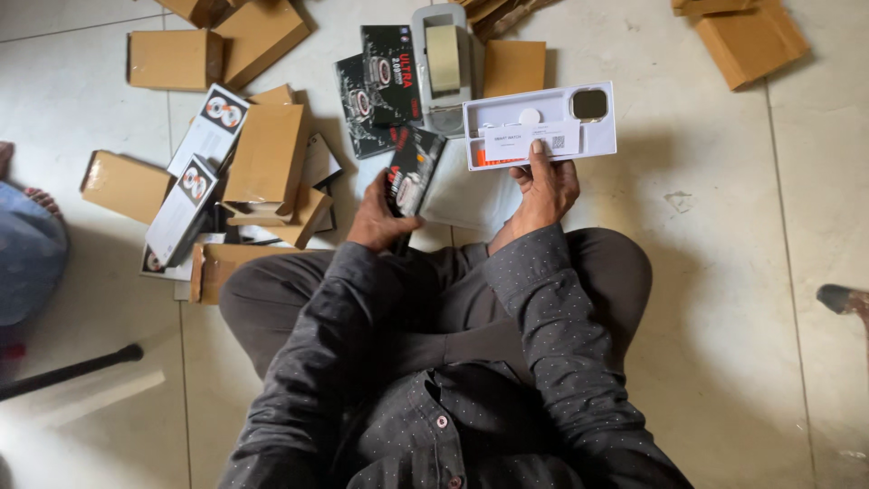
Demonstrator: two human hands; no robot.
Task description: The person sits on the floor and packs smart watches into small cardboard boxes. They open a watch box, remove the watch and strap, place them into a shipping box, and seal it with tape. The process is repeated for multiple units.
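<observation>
Right hand (543,186) pinches a white tray (540,125) by its near edge, thumb on top. Left hand (382,217) grips a black box (412,170), fingers wrapped around it.

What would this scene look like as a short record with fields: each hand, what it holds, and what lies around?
right hand: holds white tray by its near edge
left hand: grips black box sleeve
posture: seated cross-legged on tiled floor
ahead: tape dispenser, black boxes
left side: brown cartons
</observation>
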